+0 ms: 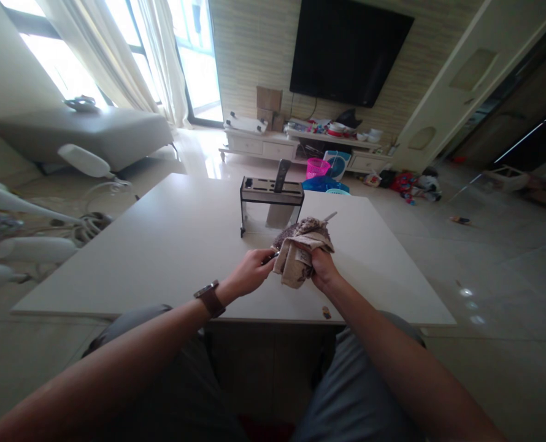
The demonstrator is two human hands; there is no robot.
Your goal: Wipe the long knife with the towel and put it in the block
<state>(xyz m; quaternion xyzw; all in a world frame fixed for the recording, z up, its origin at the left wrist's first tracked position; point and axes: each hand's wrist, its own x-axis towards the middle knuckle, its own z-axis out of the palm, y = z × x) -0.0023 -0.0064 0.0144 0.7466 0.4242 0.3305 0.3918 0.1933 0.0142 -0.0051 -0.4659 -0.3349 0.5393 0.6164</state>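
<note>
Holding a knife (268, 258) in curled left hand (254, 268), squeezing a towel (297, 255) around it with right hand (322, 268); could get cut by slipping toward the tip (331, 216) beyond.

Wristwatch (207, 292) with broad dark brown strap (215, 302) on left wrist (227, 293), bare forearms (369, 319), loose grey trousers (358, 380)

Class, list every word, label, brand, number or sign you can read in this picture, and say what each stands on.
Readable text: none.
Pale patch, perhaps a label, on the cloth: too blurred to read.
Small sticker-like item near the table's front edge: too small to read.
Television: no legible brand.
</note>
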